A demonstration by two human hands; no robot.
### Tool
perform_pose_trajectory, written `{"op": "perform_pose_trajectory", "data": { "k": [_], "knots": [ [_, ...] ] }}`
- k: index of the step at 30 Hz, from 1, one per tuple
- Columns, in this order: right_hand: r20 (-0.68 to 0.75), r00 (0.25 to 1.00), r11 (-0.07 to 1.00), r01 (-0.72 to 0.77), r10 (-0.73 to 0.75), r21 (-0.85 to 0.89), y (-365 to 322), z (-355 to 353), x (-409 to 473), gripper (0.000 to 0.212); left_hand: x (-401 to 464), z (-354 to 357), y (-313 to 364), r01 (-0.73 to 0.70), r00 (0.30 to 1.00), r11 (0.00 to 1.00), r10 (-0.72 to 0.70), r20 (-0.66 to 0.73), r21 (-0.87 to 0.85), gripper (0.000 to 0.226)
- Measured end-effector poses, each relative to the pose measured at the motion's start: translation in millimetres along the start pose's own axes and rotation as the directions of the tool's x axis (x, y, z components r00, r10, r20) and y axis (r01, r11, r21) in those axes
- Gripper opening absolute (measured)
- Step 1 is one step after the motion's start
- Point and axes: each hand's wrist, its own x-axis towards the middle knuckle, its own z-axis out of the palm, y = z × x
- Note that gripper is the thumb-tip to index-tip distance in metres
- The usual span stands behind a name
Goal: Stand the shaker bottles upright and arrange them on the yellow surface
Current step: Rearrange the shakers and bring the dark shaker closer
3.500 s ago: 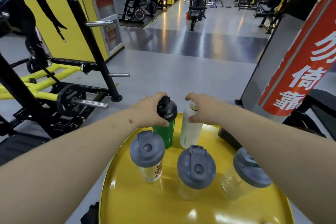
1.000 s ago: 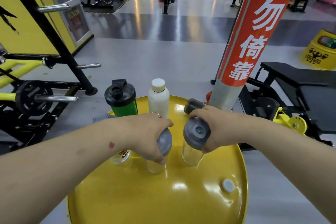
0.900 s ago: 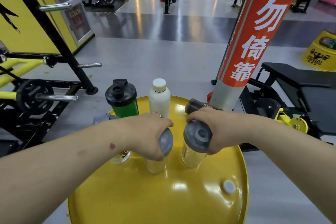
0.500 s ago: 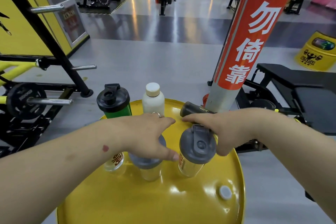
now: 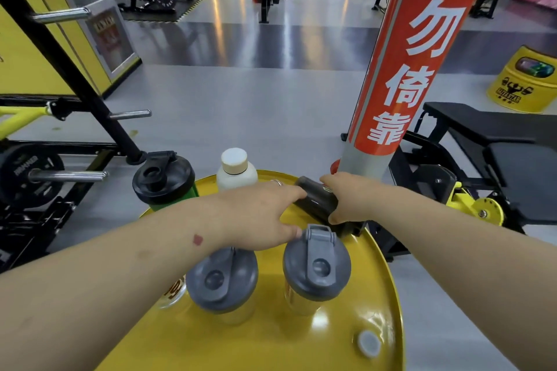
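left hand point(image 5: 259, 217): palm down, fingers extended | right hand point(image 5: 346, 199): fingers curled, gripping

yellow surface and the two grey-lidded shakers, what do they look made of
Yellow surface: probably painted metal, glossy; it shows sharp light reflections and a raised rim. Grey-lidded shakers: likely plastic, with matte grey flip-cap lids and see-through bodies that let the yellow show.

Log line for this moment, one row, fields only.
both hands on lying dark shaker bottle | left hand at its base | right hand grip round body | two grey-lidded clear shakers upright | round yellow drum top
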Motion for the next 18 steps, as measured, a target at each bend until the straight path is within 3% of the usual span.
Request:
{"op": "perform_pose_trajectory", "data": {
  "k": [10, 13, 18],
  "knots": [
    [-0.060, 0.997, 0.995, -0.056, 0.051, -0.083, 6.2, 39.7, 20.5, 0.112, 20.0, 6.3, -3.8, 0.029, 0.999, 0.998, -0.030, 0.034, 0.050, 0.064],
    [-0.037, 0.999, 0.998, -0.022, 0.020, -0.066, 4.9, 29.1, 17.2, 0.109, 23.7, 7.2, -3.9, 0.038, 0.998, 0.998, -0.040, 0.040, 0.055, 0.068],
    [0.011, 0.998, 0.997, 0.056, -0.055, -0.057, 1.8, -12.6, 4.7, 0.079, 27.2, 6.7, -2.0, 0.042, 0.998, 0.998, -0.043, 0.040, 0.042, 0.065]
  ]
}}
